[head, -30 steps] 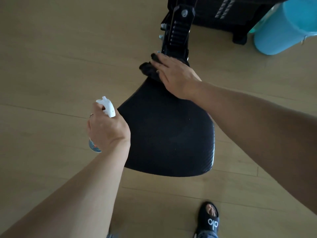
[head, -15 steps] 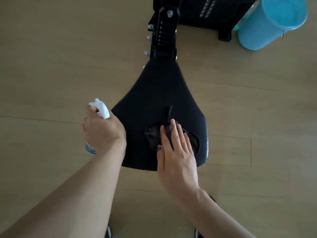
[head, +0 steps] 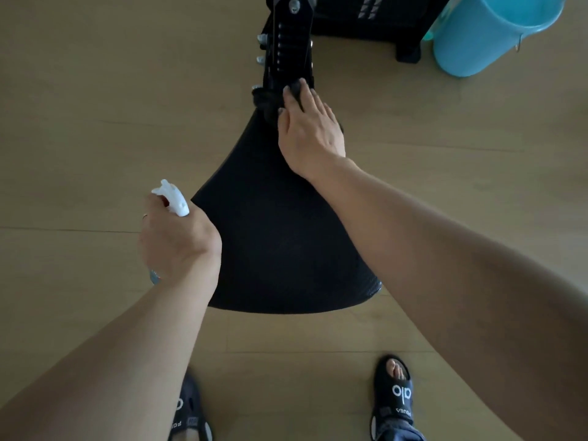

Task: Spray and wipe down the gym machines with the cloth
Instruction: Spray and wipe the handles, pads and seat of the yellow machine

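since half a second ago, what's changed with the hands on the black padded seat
The right hand slid the dark cloth from the wide near end of the black padded seat up to its narrow far end by the black metal post, fingers flat on it. The left hand still grips the white-nozzled spray bottle beside the seat.
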Demonstrator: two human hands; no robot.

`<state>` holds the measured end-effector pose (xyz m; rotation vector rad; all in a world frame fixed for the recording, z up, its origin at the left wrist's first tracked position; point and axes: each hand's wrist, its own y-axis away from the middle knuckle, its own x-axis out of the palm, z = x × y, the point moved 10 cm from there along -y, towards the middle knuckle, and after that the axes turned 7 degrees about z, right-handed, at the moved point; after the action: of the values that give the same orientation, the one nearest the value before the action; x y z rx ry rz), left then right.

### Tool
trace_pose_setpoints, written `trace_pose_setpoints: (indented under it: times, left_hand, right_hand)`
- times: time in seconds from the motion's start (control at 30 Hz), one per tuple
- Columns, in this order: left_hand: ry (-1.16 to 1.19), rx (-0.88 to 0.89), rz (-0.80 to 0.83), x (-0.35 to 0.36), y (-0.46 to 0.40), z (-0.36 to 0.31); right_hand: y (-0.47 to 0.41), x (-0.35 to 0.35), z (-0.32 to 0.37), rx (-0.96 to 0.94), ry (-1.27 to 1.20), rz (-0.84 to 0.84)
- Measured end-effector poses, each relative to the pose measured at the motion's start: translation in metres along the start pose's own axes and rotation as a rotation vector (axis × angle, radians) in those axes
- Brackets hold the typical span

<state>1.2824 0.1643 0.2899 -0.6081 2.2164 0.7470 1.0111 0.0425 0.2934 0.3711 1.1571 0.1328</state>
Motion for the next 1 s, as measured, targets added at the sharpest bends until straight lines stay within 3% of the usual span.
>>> trace_pose_setpoints:
  times: [0.13,0.33,0.43,0.57,0.73,0.87,1.0]
  left_hand:
    - [0.027,0.007,0.028,0.002,-0.001,0.0]
    - [0.006,0.002,0.03,0.001,0.001,-0.004]
    - [0.008,-0.02,0.042,-0.001,0.003,-0.005]
    - [0.027,0.011,0.042,-0.001,0.006,-0.01]
    - [0.042,0.019,0.074,0.002,0.005,-0.005]
    - [0.069,-0.011,0.059,0.002,0.004,-0.005]
    - [0.026,-0.019,0.054,-0.001,0.005,-0.009]
  right_hand:
    - [0.064,0.005,-0.04,0.247,-0.151,-0.041]
    - [0.223,0.034,-0.068,0.435,-0.151,-0.131]
    - [0.229,0.044,-0.062,0.51,-0.162,-0.138]
    - [0.172,0.029,-0.058,0.446,-0.076,-0.18]
    - [0.094,0.014,-0.06,0.402,-0.225,-0.07]
    - [0.174,0.026,-0.045,0.299,-0.098,-0.185]
    - [0.235,0.049,-0.043,0.359,-0.074,-0.214]
